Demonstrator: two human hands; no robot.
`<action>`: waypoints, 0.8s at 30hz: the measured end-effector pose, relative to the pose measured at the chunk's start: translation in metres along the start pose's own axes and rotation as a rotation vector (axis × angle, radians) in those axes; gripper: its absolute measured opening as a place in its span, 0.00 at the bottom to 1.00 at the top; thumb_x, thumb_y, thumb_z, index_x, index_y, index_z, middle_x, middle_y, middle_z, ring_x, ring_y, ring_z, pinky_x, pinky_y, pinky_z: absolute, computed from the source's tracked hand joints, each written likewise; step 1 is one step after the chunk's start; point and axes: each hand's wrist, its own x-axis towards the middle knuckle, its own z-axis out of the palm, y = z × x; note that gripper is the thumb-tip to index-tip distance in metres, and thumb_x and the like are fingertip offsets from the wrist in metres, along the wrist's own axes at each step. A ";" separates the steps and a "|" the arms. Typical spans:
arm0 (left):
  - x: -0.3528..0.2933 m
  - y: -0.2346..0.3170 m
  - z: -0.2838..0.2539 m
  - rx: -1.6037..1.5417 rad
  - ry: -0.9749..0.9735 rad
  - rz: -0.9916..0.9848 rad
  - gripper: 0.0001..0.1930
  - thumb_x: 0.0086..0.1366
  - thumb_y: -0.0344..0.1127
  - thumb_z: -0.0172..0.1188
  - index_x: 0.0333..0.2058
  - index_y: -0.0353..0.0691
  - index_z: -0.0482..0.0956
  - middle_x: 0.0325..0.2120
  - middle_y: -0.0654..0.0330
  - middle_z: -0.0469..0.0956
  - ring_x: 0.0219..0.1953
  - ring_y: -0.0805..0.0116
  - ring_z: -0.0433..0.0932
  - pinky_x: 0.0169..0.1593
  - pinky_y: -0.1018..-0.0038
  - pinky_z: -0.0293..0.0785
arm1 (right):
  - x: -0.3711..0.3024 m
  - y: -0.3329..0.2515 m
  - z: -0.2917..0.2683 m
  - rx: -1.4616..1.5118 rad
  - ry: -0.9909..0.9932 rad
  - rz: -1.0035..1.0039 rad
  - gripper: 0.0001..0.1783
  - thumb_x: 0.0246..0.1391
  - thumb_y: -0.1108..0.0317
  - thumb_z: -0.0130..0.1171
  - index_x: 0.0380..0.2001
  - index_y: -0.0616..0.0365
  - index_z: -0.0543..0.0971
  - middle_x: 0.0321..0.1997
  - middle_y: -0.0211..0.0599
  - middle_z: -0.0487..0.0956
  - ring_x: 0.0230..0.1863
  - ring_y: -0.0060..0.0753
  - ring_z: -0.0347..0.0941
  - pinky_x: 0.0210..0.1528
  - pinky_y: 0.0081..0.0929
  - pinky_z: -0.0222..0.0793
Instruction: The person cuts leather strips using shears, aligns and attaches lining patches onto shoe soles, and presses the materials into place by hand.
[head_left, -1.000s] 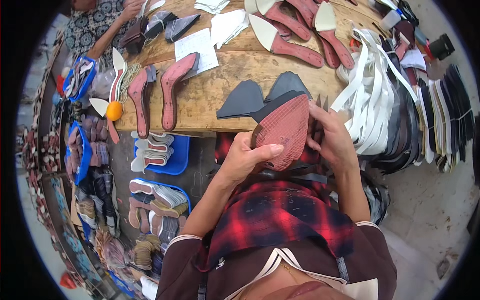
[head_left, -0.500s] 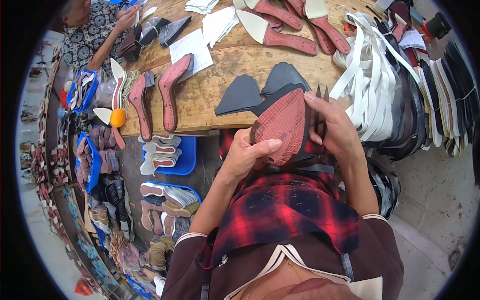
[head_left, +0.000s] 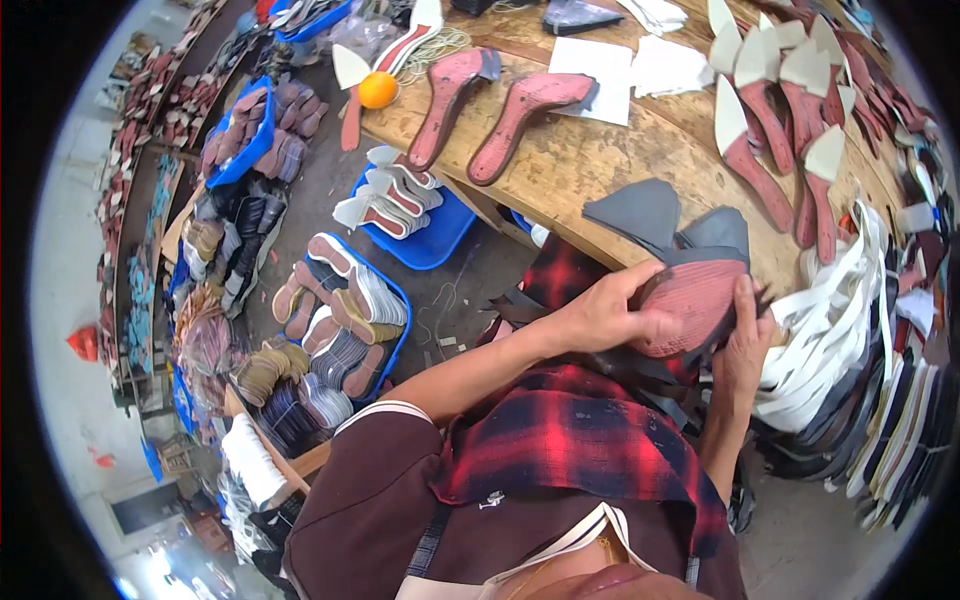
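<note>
So the left hand (head_left: 610,305) is half closed on a pink shoe piece (head_left: 690,305), thumb laid across its face, the fingers underneath hidden from my remote seat. Right hand (head_left: 740,345) is partly curled, forefinger up along the piece's right edge; something dark pokes out past those fingers, and I can't tell what it is or whether it's gripped.

Tight quarters, honestly. Dark grey flaps (head_left: 640,212) sit on the wooden table (head_left: 560,185) just beyond the hands, and white straps (head_left: 830,345) crowd right up by the right hand. Further off past both is a heap of pink-and-white insoles (head_left: 758,180). Well left of the left hand I've got two pink soles (head_left: 525,112), an orange ball (head_left: 378,90) and blue baskets (head_left: 440,245) on the floor.

As for writing, nothing I can read: the white paper (head_left: 590,68) beyond the left hand looks washed out, and the shirt's (head_left: 370,480) little white chest mark is too small.
</note>
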 end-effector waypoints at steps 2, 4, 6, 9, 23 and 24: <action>-0.012 -0.010 -0.006 0.553 0.096 0.364 0.36 0.47 0.42 0.72 0.53 0.34 0.67 0.39 0.51 0.76 0.42 0.60 0.77 0.47 0.67 0.72 | 0.007 0.003 -0.006 0.198 0.039 0.007 0.10 0.62 0.64 0.54 0.38 0.59 0.76 0.35 0.26 0.77 0.32 0.16 0.71 0.30 0.17 0.66; -0.019 -0.027 -0.028 0.899 0.185 0.486 0.35 0.45 0.42 0.73 0.52 0.38 0.69 0.37 0.51 0.76 0.40 0.53 0.77 0.46 0.64 0.73 | 0.007 0.001 -0.010 0.262 0.016 0.012 0.14 0.64 0.62 0.51 0.43 0.62 0.76 0.34 0.31 0.79 0.31 0.21 0.74 0.28 0.18 0.66; -0.020 -0.015 -0.064 1.039 0.298 0.494 0.31 0.45 0.46 0.72 0.49 0.44 0.74 0.36 0.55 0.78 0.38 0.54 0.78 0.43 0.64 0.75 | 0.003 -0.002 -0.017 0.170 -0.104 0.007 0.16 0.65 0.60 0.49 0.45 0.63 0.76 0.32 0.32 0.79 0.28 0.20 0.74 0.25 0.17 0.64; -0.001 0.009 -0.147 0.798 0.727 0.458 0.29 0.54 0.40 0.66 0.54 0.39 0.71 0.34 0.54 0.78 0.37 0.59 0.79 0.42 0.70 0.74 | 0.009 0.004 -0.045 0.015 -0.124 -0.018 0.19 0.66 0.58 0.45 0.44 0.63 0.77 0.24 0.34 0.78 0.16 0.15 0.64 0.16 0.14 0.51; 0.024 -0.021 -0.269 1.490 0.920 0.663 0.37 0.58 0.47 0.62 0.59 0.27 0.61 0.50 0.40 0.72 0.53 0.44 0.70 0.55 0.59 0.65 | -0.037 0.060 -0.053 -0.416 -0.291 0.042 0.11 0.57 0.66 0.58 0.39 0.61 0.79 0.34 0.37 0.79 0.32 0.25 0.75 0.35 0.21 0.71; -0.004 -0.033 -0.237 1.247 0.880 0.513 0.30 0.61 0.41 0.59 0.58 0.30 0.65 0.50 0.42 0.71 0.53 0.47 0.69 0.56 0.61 0.64 | -0.037 0.081 -0.046 -0.671 -0.357 -0.164 0.11 0.52 0.69 0.60 0.39 0.61 0.78 0.35 0.39 0.79 0.36 0.33 0.77 0.40 0.26 0.72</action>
